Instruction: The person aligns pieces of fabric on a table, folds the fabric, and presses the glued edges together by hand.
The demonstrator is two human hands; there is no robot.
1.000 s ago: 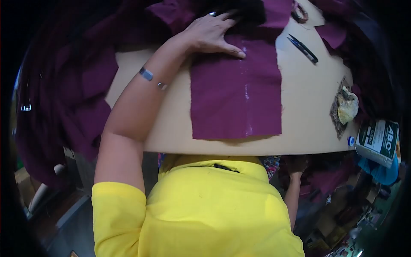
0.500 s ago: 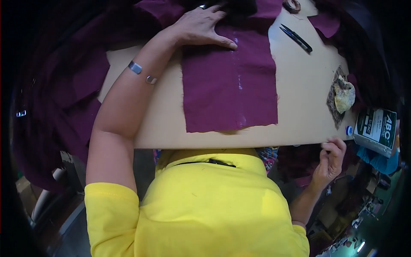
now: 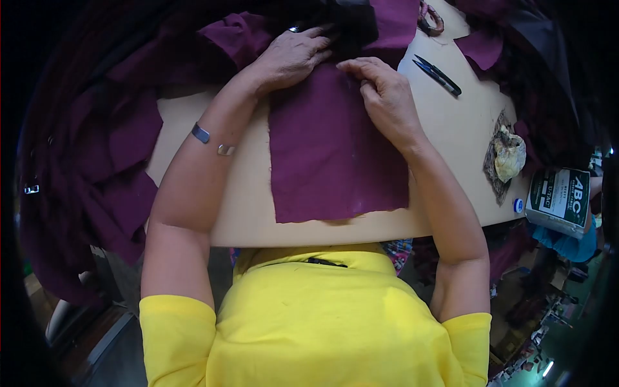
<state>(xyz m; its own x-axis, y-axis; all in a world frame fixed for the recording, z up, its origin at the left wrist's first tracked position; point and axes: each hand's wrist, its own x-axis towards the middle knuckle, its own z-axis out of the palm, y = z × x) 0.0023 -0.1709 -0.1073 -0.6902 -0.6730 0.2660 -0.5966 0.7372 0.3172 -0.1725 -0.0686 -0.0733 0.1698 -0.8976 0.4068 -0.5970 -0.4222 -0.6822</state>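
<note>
A maroon cloth piece (image 3: 316,155) with frayed edges lies on the pale board, a faint whitish line running down its middle. My left hand (image 3: 296,59) rests on its far left part, fingers stretched toward a dark bundle and thumb mostly out of sight. Over the upper right of the cloth is my right hand (image 3: 387,97), its fingers bent and drawn together. Whatever its fingertips may hold is too small to make out. Black thread snips (image 3: 438,76) lie to the right of this hand.
The pale board (image 3: 258,233) ends close to my body. More maroon cloth (image 3: 122,148) is heaped at the left. Along the right are a crumpled yellowish lump (image 3: 509,155), a blue-and-white cap (image 3: 518,206), a green-and-white ABC box (image 3: 558,201) and a brown ring (image 3: 431,19).
My right hand has come up from the board's near right edge to the upper cloth. My left hand has shifted slightly left, its thumb drawn in. The white marks look fainter.
</note>
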